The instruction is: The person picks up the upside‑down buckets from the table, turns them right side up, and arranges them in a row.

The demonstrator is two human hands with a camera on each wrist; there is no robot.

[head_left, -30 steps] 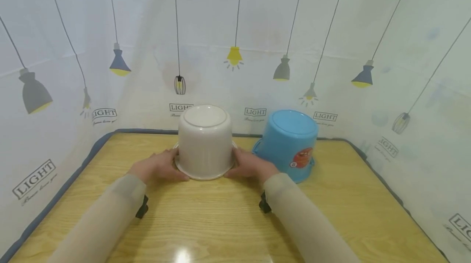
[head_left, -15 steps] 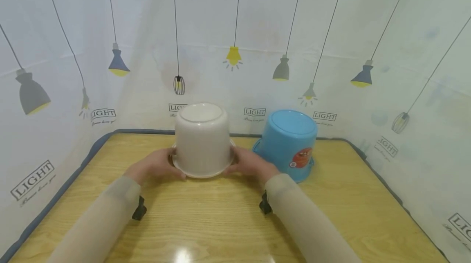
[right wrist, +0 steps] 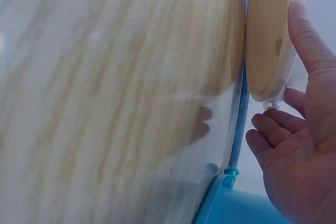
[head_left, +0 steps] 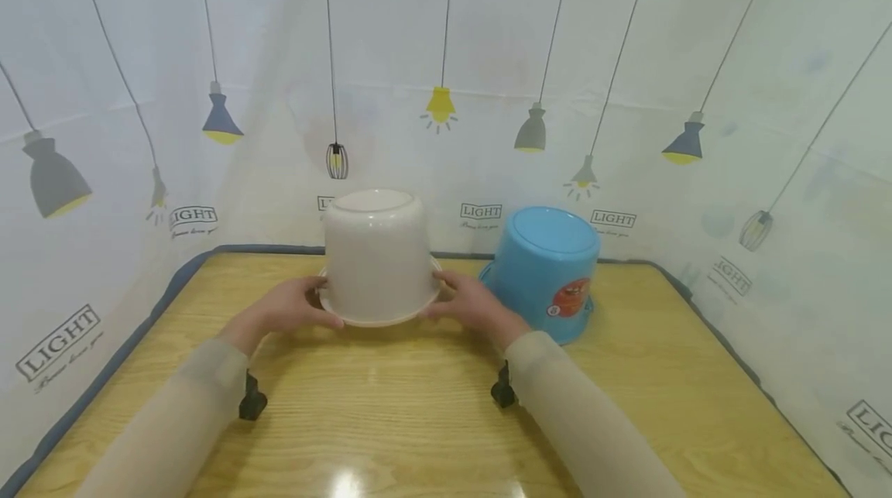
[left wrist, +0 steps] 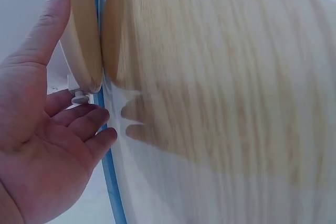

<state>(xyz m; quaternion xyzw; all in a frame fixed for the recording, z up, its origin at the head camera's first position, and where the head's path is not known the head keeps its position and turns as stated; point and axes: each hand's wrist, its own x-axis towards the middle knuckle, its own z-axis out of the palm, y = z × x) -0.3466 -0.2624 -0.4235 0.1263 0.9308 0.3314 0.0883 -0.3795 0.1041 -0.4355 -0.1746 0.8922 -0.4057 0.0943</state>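
Observation:
An upside-down white bucket (head_left: 376, 266) is held between my two hands at its rim, slightly raised over the wooden table (head_left: 390, 420). My left hand (head_left: 286, 308) grips the left side, thumb in front and fingers behind. On the opposite side my right hand (head_left: 472, 306) holds the rim in the same way. Both wrist views look into the bucket's shaded mouth from below. Small white knobs, one in the left wrist view (left wrist: 80, 99) and one in the right wrist view (right wrist: 270, 105), stick out at the rim beside the curled fingers.
Right of my right hand stands an upside-down blue bucket (head_left: 547, 273) with a red sticker (head_left: 571, 298). A white curtain (head_left: 390, 41) printed with lamps surrounds the table. Dark blue trim (head_left: 184, 269) runs along the table's edges.
Both hands have lifted the white bucket a little and shifted it left, tipping its near rim up. The blue bucket has stayed in place.

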